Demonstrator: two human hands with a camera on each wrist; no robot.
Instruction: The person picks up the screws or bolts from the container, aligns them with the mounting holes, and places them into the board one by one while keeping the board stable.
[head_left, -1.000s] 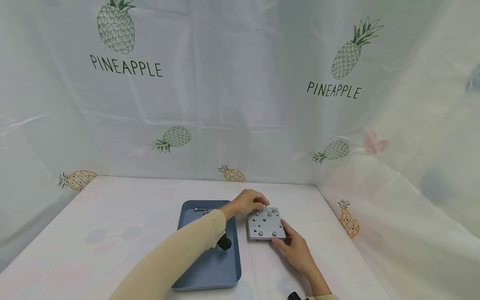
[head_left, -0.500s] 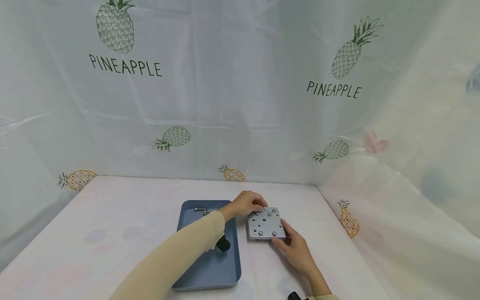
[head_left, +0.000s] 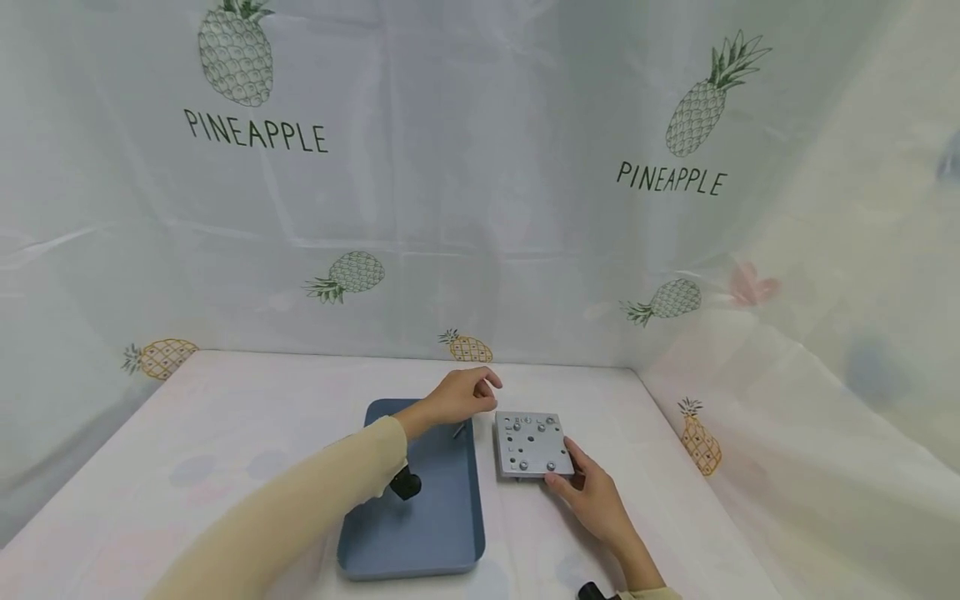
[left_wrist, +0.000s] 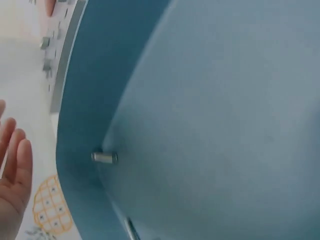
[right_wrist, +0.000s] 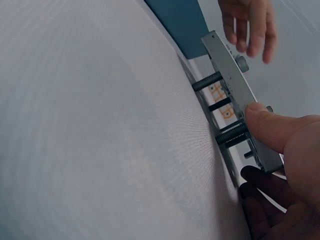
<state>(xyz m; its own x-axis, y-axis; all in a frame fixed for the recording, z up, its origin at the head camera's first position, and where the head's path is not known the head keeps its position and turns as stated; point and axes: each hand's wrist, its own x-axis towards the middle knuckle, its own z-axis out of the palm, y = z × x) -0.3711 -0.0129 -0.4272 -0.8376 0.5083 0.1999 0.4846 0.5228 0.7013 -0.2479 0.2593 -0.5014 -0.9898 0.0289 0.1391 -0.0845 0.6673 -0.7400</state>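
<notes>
A square grey metal plate (head_left: 531, 444) with holes and several bolts lies on the table right of a blue tray (head_left: 450, 533). My right hand (head_left: 592, 496) holds the plate's near right corner, thumb (right_wrist: 270, 125) on its top face and fingers under the edge. In the right wrist view the plate (right_wrist: 235, 95) stands on threaded bolt shanks (right_wrist: 207, 81). My left hand (head_left: 467, 390) hovers over the tray's far right corner, fingers (left_wrist: 12, 170) straight, holding nothing. A small bolt (head_left: 458, 430) is in the tray just below that hand, close to the tray wall in the left wrist view (left_wrist: 105, 157).
The table is covered in a white patterned cloth (head_left: 247, 433). Pineapple-print curtains (head_left: 480, 208) close off the back and right side. The tray's floor (left_wrist: 225, 125) is mostly bare. My left forearm's sleeve (head_left: 300, 508) crosses the tray's left part.
My left hand left the plate's far left corner and moved left over the tray. A bolt now shows in the tray below it. The right hand kept its hold on the plate.
</notes>
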